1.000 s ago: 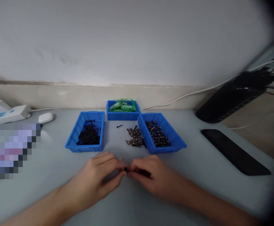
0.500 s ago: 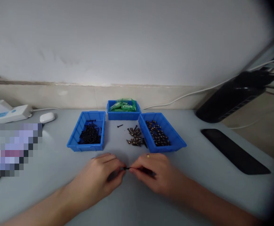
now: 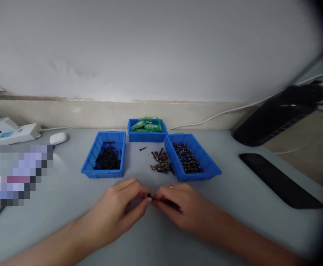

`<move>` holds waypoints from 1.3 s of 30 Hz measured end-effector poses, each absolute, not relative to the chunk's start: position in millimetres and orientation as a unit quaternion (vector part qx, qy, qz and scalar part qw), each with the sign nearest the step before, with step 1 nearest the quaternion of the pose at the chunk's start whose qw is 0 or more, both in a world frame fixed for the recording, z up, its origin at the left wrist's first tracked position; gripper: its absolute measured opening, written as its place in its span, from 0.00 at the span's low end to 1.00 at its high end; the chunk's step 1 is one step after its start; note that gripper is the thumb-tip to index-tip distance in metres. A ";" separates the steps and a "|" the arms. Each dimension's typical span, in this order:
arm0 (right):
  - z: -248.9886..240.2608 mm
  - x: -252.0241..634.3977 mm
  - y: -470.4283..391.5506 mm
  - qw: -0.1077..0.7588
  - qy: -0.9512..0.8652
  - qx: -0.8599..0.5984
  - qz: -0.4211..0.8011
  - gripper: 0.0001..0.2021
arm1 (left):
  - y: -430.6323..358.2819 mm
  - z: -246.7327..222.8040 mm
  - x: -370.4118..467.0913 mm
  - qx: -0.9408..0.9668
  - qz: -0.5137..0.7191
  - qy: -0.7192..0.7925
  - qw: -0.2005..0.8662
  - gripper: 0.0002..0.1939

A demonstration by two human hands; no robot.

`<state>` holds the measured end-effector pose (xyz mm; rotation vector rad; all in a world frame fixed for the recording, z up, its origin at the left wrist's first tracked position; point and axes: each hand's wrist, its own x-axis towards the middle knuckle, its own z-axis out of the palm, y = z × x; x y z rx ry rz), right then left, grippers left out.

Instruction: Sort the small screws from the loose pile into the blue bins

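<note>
Grey tabletop [image 3: 233,192] near 3 blue bins: a small black screw [image 3: 149,196], mostly hidden, sits low between fingertips. Left hand [image 3: 119,210] and right hand [image 3: 180,207] meet palm-down, both pinching it narrowly.

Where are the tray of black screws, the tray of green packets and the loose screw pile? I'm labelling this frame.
tray of black screws [image 3: 95,173]: head view, near rim.
tray of green packets [image 3: 147,137]: head view, front wall.
loose screw pile [image 3: 160,164]: head view, pile's middle.

Left hand [image 3: 117,212]: palm down, fingertips pinched. Right hand [image 3: 182,207]: palm down, fingertips pinched. Fingertips of both meet at centre.
</note>
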<state>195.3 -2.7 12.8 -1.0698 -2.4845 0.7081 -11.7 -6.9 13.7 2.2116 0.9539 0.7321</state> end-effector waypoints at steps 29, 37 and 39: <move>17.1 198.3 3.6 0.180 -0.860 -0.396 0.267 0.06 | -3.7 10.4 -15.9 0.880 0.204 0.366 0.226 0.08; 9.0 191.2 -1.9 0.142 -0.869 -0.384 0.277 0.05 | -8.3 12.0 -14.1 0.907 0.223 0.304 0.189 0.10; 7.2 191.1 -2.8 0.136 -0.877 -0.375 0.267 0.06 | -8.7 12.9 -13.8 0.914 0.220 0.289 0.181 0.10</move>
